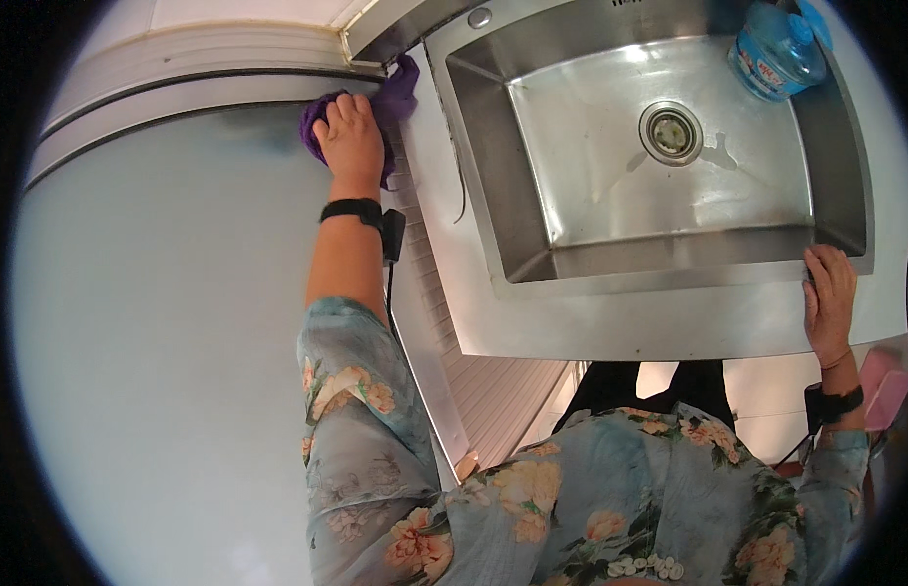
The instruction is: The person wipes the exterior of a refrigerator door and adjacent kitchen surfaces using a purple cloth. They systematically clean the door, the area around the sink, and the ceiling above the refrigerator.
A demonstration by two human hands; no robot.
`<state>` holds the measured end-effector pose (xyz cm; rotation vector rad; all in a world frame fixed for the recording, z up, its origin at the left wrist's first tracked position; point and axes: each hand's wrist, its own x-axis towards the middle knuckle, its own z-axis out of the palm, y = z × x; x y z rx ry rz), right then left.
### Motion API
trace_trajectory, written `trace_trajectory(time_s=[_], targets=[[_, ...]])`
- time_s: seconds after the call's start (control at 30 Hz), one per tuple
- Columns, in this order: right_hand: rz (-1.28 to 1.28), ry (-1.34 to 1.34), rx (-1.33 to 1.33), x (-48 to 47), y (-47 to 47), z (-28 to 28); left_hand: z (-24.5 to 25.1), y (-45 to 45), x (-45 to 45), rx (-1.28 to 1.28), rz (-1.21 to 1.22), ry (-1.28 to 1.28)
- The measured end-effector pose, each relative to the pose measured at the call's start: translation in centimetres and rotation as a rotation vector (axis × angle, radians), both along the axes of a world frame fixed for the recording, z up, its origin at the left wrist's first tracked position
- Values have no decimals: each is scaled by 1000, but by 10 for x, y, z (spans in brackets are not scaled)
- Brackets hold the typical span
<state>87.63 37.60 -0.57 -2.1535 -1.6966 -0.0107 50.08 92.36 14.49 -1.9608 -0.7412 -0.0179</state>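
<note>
My left hand (351, 141) presses a bunched purple cloth (399, 89) against the far right corner of a pale, smooth panel (168, 315). One end of the cloth trails past my fingers towards the sink counter. On the near right rim of the stainless steel sink (498, 242) rests my right hand (832, 297), its fingers bent over the edge with nothing seen in them. The sink's basin holds a round metal drain (670, 133) with small wet patches beside it.
A blue plastic bottle (776, 55) with a label stands in the sink's far right corner. Dark trim and a white frame (205, 51) run behind the panel. A ribbed strip (432, 293) fills the gap beside the counter. Something pink (886, 392) sits at the right.
</note>
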Motion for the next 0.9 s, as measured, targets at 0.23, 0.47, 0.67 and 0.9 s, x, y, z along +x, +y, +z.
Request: trace_trajectory(time_s=[0.23, 0.47, 0.67, 0.9], targets=[[-6, -22, -30, 10, -16, 13, 10, -74, -14, -32, 74, 21], [16, 7, 61, 3, -26, 37, 12, -222, -79, -142, 240, 8], [7, 2, 23, -6, -41, 40, -4, -368, -165, -274, 370, 34], [26, 72, 23, 6, -39, 50, -10, -481, -202, -300, 515, -55]])
